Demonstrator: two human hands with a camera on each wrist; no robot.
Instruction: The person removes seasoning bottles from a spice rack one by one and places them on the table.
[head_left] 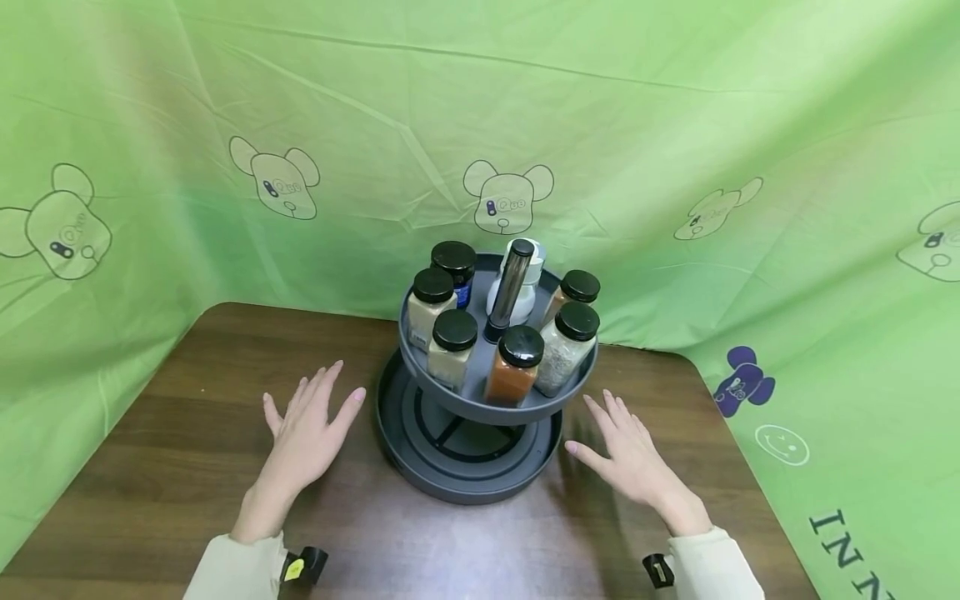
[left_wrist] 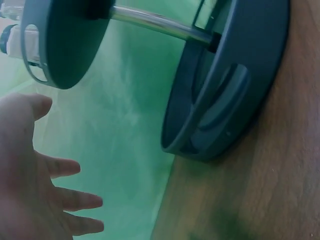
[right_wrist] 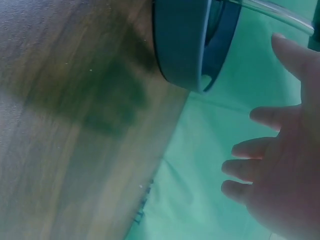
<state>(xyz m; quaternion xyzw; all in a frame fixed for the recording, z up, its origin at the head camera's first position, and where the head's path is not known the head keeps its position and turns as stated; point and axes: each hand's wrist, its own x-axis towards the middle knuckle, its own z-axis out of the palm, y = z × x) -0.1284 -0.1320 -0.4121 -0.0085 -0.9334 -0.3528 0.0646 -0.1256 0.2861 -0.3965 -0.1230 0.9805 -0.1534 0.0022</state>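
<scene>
A two-tier grey spice rack [head_left: 472, 479] stands on the table with a metal post through its middle. On its upper tier [head_left: 480, 410] are several black-lidded jars, among them an orange-brown spice jar [head_left: 512, 379] at the front and a jar of white grains [head_left: 558, 354] to its right. A white bottle [head_left: 525, 292] stands at the back, partly hidden by the post's handle [head_left: 512, 283]. My left hand [head_left: 307, 437] is left of the rack, fingers spread, holding nothing. My right hand [head_left: 633, 454] is to the right, fingers extended and apart from the rack, also holding nothing.
The brown wooden table [head_left: 172, 467] carries the rack near its back edge. A green cloth [head_left: 360, 117] with mouse-head drawings hangs behind and along both sides. In the left wrist view, the lower tier [left_wrist: 220, 115] shows slots in its wall.
</scene>
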